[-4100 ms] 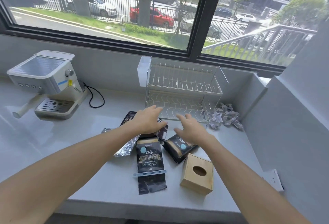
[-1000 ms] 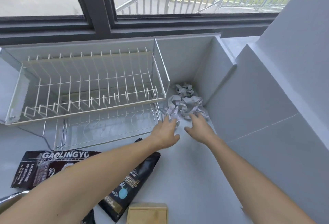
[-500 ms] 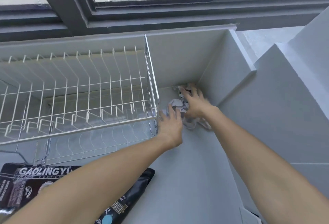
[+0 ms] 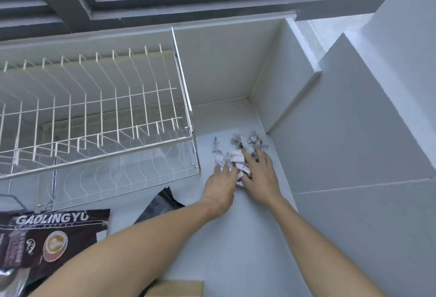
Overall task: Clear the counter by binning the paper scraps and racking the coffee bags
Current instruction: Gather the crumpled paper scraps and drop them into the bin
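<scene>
- Since half a second ago, both hands have drawn the scraps (image 4: 232,158) out of the counter's back right corner, so they now lie nearer the front, between the rack (image 4: 94,112) and the right wall.
- Left hand (image 4: 220,184) lies flat, fingers spread, pressing the pile's near left edge; it grips nothing.
- Right hand (image 4: 258,174) is splayed over the pile's right side, fingers among the crumpled paper, open rather than closed on it.
- Step in hand, as I judge it: gathering the scraps into one heap for binning. A few pieces sit loose beyond the fingertips, toward the wall.
- Next move calls for cupping both hands under and around the heap, closing on it without leaving strays, then carrying it to a bin; no bin is in view.
- Rack: both tiers show bare wire, nothing in them.
- Bags (image 4: 47,237) lie flat on the counter at the front left, in front of the rack, not yet racked; a second dark bag (image 4: 160,204) peeks out beside the left forearm.
- Wooden box (image 4: 174,288) shows at the front edge; its contents cannot be seen.
</scene>
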